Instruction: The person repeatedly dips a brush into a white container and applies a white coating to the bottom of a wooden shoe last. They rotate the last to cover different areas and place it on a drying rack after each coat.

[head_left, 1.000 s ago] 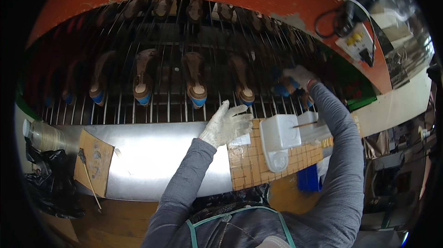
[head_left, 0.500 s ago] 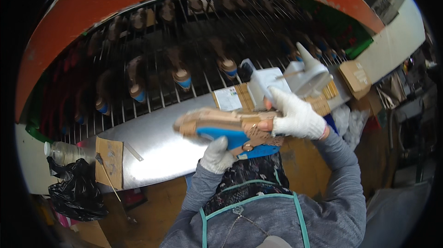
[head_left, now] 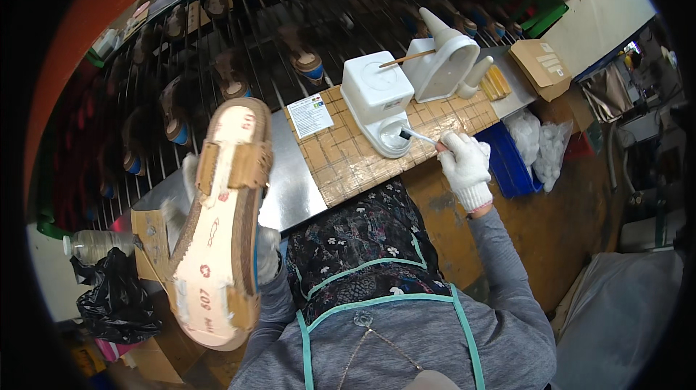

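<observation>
My left hand (head_left: 268,254), in a white work glove, grips a brown sandal (head_left: 209,256) on a blue shoe last. The sandal stands nearly upright, its pale underside toward me, and hides most of the fingers. On the other side, my gloved right hand (head_left: 464,165) pinches the thin white handle of a brush (head_left: 422,136). The brush's dark tip is in the round cup (head_left: 393,145) at the foot of a white plastic dispenser bottle (head_left: 377,85). Bare fingertips show at the end of the right glove.
A second white dispenser (head_left: 442,67), with a cone-shaped spout, stands behind on a taped cardboard sheet (head_left: 341,165). Beyond runs a rack of metal rods (head_left: 279,93) carrying several sandals. A black plastic bag (head_left: 119,303) and clear jar (head_left: 94,246) sit left; a blue bin (head_left: 515,165) is right.
The sandal has swung left and turned underside toward me in my left hand. My right hand has let go of it, moved right and taken hold of the brush.
</observation>
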